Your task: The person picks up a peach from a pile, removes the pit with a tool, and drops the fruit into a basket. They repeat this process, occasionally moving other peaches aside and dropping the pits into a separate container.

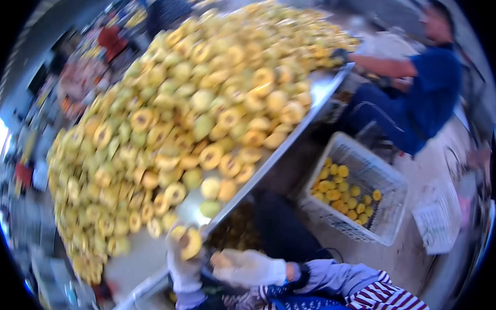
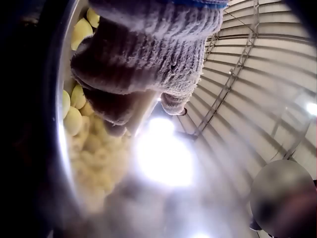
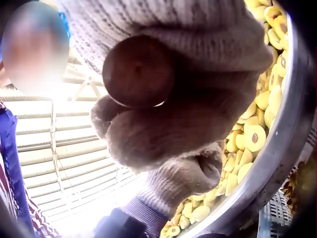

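Note:
In the head view, the gloved left hand [image 1: 185, 265] holds up a yellow fruit half [image 1: 191, 244] with a dark hollow at its centre. The left wrist view shows the left glove [image 2: 148, 59] with its fingers curled round a pale edge. Beside it in the head view is the gloved right hand [image 1: 248, 268]. Up close in the right wrist view, the right hand [image 3: 183, 84] curls round a round brown object [image 3: 138, 72] with a shiny rim; the rest of this object is hidden. The left hand [image 3: 183, 178] shows just beyond it.
A large heap of halved yellow fruit [image 1: 201, 98] covers a metal table [image 1: 269, 164] with a raised edge. Right of it stands a white crate [image 1: 387, 228] with yellow pieces inside. A person in blue [image 1: 436, 79] sits at the table's far right. Dark scraps lie below the edge.

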Demonstrator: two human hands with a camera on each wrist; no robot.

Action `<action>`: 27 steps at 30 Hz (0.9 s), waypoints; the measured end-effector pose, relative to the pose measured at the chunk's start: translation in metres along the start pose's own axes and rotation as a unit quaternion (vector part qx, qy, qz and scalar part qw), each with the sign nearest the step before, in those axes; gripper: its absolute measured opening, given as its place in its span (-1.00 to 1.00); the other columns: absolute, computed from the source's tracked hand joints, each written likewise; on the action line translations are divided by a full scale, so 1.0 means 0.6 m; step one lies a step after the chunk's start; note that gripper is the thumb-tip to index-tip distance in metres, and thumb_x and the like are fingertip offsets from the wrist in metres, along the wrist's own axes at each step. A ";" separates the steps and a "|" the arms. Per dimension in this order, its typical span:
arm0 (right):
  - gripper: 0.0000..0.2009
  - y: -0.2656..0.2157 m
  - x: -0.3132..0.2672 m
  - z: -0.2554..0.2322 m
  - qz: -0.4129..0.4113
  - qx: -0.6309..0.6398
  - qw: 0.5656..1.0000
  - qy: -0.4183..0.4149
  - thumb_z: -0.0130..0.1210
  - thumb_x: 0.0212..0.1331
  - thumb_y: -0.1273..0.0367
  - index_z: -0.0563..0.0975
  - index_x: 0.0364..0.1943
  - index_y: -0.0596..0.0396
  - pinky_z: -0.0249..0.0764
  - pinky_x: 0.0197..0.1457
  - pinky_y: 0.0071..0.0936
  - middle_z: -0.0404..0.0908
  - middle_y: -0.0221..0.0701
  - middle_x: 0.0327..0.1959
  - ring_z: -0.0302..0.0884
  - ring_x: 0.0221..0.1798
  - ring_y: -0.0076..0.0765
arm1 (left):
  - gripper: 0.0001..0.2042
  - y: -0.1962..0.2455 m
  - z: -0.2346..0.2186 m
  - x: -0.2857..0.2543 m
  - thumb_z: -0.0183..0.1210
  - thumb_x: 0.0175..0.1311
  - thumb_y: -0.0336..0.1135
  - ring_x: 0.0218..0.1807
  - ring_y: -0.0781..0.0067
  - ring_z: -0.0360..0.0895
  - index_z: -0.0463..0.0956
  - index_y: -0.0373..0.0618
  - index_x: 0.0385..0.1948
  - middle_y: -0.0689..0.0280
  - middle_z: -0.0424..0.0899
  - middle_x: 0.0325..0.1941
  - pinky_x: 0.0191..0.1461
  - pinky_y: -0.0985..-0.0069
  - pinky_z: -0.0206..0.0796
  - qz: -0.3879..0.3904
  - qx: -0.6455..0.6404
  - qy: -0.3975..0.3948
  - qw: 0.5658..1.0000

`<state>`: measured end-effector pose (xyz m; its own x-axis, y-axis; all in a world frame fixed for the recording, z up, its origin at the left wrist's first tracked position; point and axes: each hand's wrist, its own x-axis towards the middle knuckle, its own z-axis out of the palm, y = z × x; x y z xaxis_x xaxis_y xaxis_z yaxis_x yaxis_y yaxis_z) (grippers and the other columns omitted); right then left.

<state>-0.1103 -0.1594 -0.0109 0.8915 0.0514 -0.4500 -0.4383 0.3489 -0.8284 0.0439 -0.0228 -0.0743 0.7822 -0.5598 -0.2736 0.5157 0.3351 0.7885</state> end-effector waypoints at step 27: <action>-0.69 0.010 -0.017 0.046 -0.224 -0.316 0.897 0.212 0.23 0.18 0.20 0.52 -0.08 0.02 0.57 -0.33 -0.23 0.65 -0.13 -0.43 0.66 -0.38 0.09 | -0.67 0.017 0.110 -0.153 0.03 0.49 -0.27 0.08 0.45 0.55 0.45 -0.28 0.15 0.21 0.63 0.09 0.22 0.51 0.36 0.139 0.330 0.032 0.933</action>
<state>-0.1191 -0.1322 -0.0023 0.9297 -0.3683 0.0002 -0.1429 -0.3612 -0.9215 -0.0460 -0.0180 -0.0050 0.8837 -0.4674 -0.0237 -0.0210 -0.0900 0.9957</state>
